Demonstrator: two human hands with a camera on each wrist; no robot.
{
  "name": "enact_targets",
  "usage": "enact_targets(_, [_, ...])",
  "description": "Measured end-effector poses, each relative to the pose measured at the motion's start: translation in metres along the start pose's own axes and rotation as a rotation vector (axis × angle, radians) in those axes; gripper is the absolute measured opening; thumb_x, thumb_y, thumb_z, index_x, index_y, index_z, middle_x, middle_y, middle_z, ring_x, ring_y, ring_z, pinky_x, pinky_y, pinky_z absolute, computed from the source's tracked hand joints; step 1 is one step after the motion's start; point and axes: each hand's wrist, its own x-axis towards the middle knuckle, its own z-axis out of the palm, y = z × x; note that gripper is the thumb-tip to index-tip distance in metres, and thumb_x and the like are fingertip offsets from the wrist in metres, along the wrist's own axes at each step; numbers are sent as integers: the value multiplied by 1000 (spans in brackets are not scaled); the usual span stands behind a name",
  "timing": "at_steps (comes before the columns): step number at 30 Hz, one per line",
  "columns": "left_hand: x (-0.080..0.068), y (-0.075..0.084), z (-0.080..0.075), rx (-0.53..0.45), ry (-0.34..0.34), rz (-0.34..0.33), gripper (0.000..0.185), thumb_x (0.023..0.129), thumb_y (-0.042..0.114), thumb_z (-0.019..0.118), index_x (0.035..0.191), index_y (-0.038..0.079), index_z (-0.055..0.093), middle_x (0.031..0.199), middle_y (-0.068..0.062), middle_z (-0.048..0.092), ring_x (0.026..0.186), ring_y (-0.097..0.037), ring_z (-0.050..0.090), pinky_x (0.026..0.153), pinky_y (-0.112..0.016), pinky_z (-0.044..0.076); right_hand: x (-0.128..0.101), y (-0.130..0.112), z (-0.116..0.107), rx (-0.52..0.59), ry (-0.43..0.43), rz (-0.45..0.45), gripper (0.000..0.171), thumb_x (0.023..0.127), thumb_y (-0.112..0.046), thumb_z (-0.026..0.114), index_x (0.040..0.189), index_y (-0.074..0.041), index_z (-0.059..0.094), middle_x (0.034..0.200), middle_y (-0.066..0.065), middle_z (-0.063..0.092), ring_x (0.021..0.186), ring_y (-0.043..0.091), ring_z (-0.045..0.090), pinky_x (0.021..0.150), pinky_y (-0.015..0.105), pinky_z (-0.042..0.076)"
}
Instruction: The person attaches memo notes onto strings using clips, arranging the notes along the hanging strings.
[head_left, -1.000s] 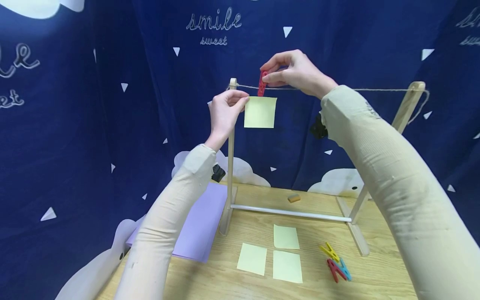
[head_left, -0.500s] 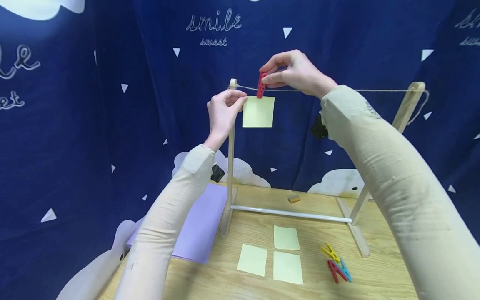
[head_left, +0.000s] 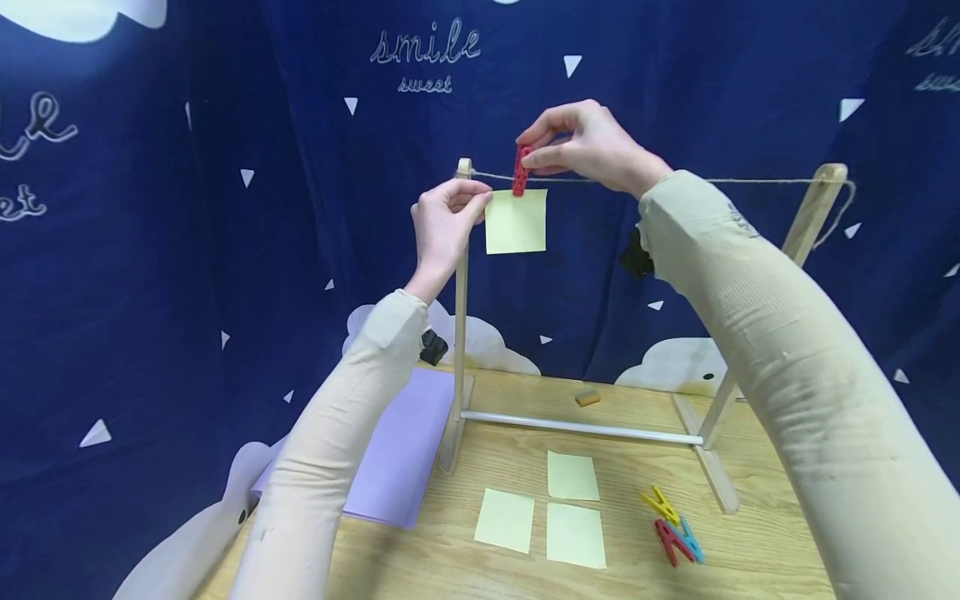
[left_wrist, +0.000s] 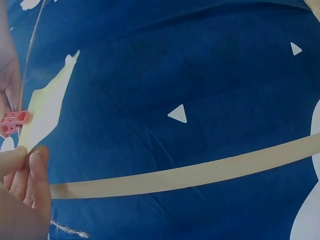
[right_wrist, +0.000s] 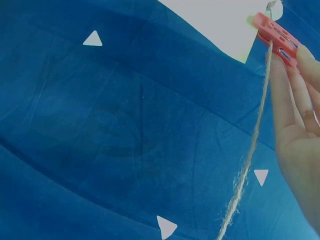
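My left hand [head_left: 444, 229] pinches the upper left corner of a pale yellow sticky note [head_left: 516, 222] just under the twine [head_left: 757, 180]. My right hand [head_left: 596, 146] holds a red clothespin [head_left: 521, 171] between thumb and fingers. The clothespin stands upright across the twine, its lower tip over the top edge of the note. In the right wrist view the twine passes through the clothespin [right_wrist: 277, 39], whose tip meets the note [right_wrist: 227, 30]. Seen from the left wrist, the note [left_wrist: 49, 107] hangs slanted between the left fingertips and the clothespin [left_wrist: 15, 120].
A wooden stand [head_left: 461, 317] with a white crossbar [head_left: 577, 427] bears the twine. On the table [head_left: 420, 567] lie three more notes [head_left: 504, 520], several clothespins [head_left: 672, 542], a small orange-brown block [head_left: 588, 398] and purple sheets [head_left: 397, 458]. A blue curtain hangs behind.
The red clothespin has come down slightly, so its tip now overlaps the note's top edge instead of sitting just above it. The left hand and note have shifted slightly left.
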Motion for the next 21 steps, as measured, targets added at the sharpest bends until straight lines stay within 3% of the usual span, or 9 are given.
enact_targets(10, [1,-1,2,-3,0,9,16,90,13,73,100,0,76,99,-15,77,90,-21,76,74,-20,60,-1,2,2,-2,-11,4,36,91,-18,71,123,-3,66,95,-6,68,94,13,70,87,18,56])
enact_targets(21, [2,0,1,4,3,14,17,90,15,73,100,1,76,100,-14,78,87,-18,76,73,-19,60,1,0,4,-39,-3,6,37,90,-20,72,123,-5,67,97,-7,69,94,11,69,93,24,56])
